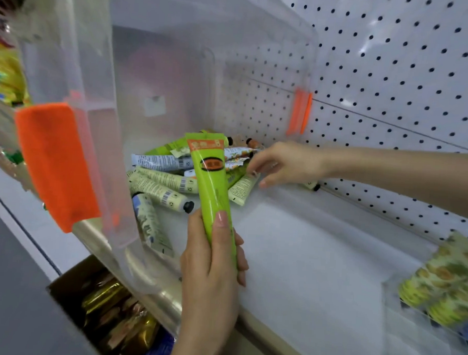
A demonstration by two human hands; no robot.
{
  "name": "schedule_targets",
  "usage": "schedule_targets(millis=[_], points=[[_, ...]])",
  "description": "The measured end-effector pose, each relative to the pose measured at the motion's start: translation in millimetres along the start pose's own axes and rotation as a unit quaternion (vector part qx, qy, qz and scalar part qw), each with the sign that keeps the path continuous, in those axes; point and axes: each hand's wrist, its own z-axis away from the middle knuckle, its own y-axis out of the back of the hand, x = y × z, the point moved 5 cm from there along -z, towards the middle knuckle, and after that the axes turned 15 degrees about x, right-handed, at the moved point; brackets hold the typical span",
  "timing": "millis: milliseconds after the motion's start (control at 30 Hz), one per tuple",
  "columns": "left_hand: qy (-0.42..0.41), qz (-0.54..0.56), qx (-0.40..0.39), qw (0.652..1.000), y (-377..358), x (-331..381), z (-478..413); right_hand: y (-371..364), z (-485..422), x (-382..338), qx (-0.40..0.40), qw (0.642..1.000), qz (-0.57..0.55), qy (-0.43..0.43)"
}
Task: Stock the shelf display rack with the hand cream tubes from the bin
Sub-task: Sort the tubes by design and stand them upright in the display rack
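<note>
The white shelf (pixel 304 262) and its dotted pegboard (pixel 395 77) back wall carry everything here. The bin (pixel 152 51), a big clear plastic tub with smooth, cloudy walls and a flat orange latch (pixel 54 162), lies tipped on its side with its mouth open toward you. Well to the right of the bin, at the shelf's front, stands the display rack (pixel 444 283). It is clear plastic, blurred, and already holds some yellow-green tubes.

Just inside the bin's mouth lies the pile of tubes (pixel 162 181). They are soft, glossy, flattened cylinders with crimped tails and small black caps, pale green and white, criss-crossed every way.

In front of the bin, your left grip (pixel 212 260) is clenched round the lower half of one bright green tube (pixel 210 176). Its long axis runs nearly upright, with the flat crimped tail on top. Your right grip (pixel 279 163) reaches over the right edge of the pile, fingers bent down onto the tubes. You cannot tell whether it has pinched one yet.

The rack lies to the right of the held tube, away from the bin, so your right arm is nearer to it. Judging by that, you should pass the tube across or swing it right, and keep it upright so it goes in end-first.
</note>
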Motion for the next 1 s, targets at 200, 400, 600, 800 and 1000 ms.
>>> schedule_targets(millis=[200, 400, 600, 800, 1000], points=[[0.053, 0.068, -0.002, 0.996, 3.7, -1.7, -4.1, -4.1, -10.8, -1.5, 0.009, 0.996, 0.072, 0.046], [-0.001, 0.020, -0.010, 1.000, 6.0, -0.6, 1.6, -8.8, -16.2, -14.5, -0.005, 0.989, 0.102, 0.108], [-0.034, -0.004, -0.017, 0.999, 2.7, 2.1, 3.3, -15.8, -10.9, -2.4, -0.041, 0.996, 0.070, 0.038], [-0.029, 0.009, -0.008, 1.000, 3.7, 0.5, 2.3, 3.8, 14.6, 6.0, -0.074, 0.996, 0.043, -0.018], [-0.009, 0.014, -0.024, 1.000, -1.8, 0.9, 2.4, 23.4, 60.5, -15.1, -0.092, 0.958, -0.248, -0.112]])
